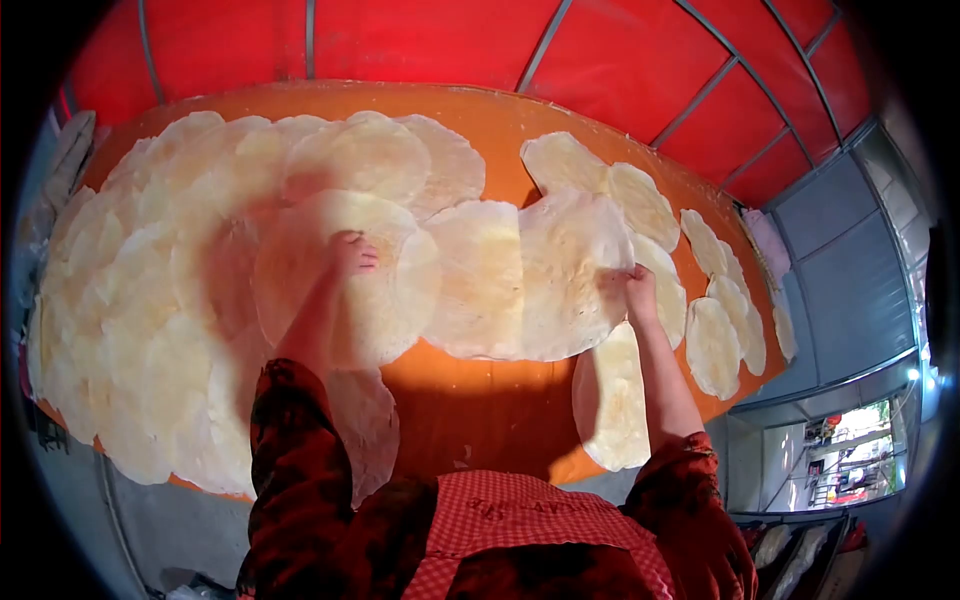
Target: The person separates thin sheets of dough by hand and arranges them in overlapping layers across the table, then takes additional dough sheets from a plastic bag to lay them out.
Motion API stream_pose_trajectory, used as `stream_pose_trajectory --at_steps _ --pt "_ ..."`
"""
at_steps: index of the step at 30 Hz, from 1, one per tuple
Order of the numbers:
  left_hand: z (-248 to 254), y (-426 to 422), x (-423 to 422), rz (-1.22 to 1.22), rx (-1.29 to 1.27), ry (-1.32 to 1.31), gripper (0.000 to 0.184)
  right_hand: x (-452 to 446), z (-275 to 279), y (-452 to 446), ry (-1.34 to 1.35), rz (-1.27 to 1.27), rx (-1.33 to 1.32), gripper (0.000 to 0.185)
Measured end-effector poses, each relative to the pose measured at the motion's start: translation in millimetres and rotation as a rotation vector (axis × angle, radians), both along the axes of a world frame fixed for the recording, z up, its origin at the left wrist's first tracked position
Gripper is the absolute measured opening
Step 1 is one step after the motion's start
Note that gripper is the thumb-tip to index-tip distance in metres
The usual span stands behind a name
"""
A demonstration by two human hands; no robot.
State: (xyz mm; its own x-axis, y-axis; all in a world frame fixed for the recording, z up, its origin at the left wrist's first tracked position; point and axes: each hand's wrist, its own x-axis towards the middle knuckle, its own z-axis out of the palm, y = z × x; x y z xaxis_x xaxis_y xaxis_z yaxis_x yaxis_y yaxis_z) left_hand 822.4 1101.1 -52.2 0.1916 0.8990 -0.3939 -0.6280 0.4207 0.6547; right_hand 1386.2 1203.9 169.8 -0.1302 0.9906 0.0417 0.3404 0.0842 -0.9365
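Sheet (572,275), thin, pale and round, lies on the orange desk (470,400) just left of your right grip (640,288), which pinches its right edge between thumb and fingers. Your left grip (358,252) has its fingers curled over another round sheet (385,325), well apart from the right one; whether it grasps that sheet, you cannot tell. A neighbouring sheet (468,290) lies between your two hands. Overlapping sheets (130,310) cover the desk on your left, smaller oval sheets (713,348) lie beyond your right grip, and a narrow sheet (615,405) lies beside your right forearm.
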Motion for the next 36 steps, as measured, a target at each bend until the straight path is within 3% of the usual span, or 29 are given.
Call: stream_pose_trajectory --at_steps 1,3,5,7,11,14,17,19,20,22,25,27,29,31,32,34,35,36 --pt "25 -1 14 -0.08 -0.014 -0.09 0.027 -6 3 0 -0.037 0.044 0.002 0.02" --pt "51 -1 64 0.054 0.116 0.966 0.029 -20 11 2 -0.109 0.134 0.014 0.02" --pt "83 -6 113 0.105 0.138 1.604 0.032 -29 16 3 -0.143 0.15 0.07 0.02" --pt "116 -17 146 0.046 0.066 1.827 0.039 -39 24 -1 -0.165 0.146 0.106 0.02" --pt "119 -19 163 0.052 -0.002 1.781 0.038 -29 37 0 -0.076 0.069 0.023 0.019" --pt "111 -17 156 0.072 -0.043 1.705 0.037 23 66 18 0.009 -0.006 -0.078 0.019" --pt "102 -15 153 0.089 -0.077 1.646 0.037 108 91 45 -0.08 -0.097 -0.139 0.019" --pt "97 -14 153 0.096 -0.106 1.589 0.037 148 123 38 -0.144 -0.21 -0.09 0.021" --pt "97 -12 154 0.101 -0.124 1.556 0.036 167 138 35 -0.037 -0.137 -0.142 0.022" --pt "103 -6 159 0.091 -0.111 1.517 0.036 187 144 20 -0.239 -0.259 0.071 0.019" --pt "108 13 172 0.033 0.387 1.778 0.033 191 135 -7 -0.277 -0.25 0.117 0.018" --pt "211 -16 212 0.263 0.365 1.574 0.025 198 114 -14 -0.338 -0.194 0.111 0.019" --pt "178 36 211 0.296 0.462 1.305 0.014 200 85 -24 -0.516 -0.195 0.172 0.021" --pt "208 47 196 0.289 0.497 1.358 0.027 198 66 -31 -0.566 -0.145 0.198 0.022" --pt "208 56 181 0.37 0.489 1.409 0.02 190 62 -36 -0.592 -0.121 0.208 0.022" --pt "175 76 136 0.52 0.663 1.341 0.022 170 61 -56 -0.499 -0.181 0.134 0.021" --pt "188 54 120 0.515 0.532 1.541 0.024 164 60 -63 -0.452 -0.212 0.095 0.021" --pt "158 57 90 0.46 0.46 1.605 0.027 165 57 -65 -0.456 -0.187 0.154 0.021"
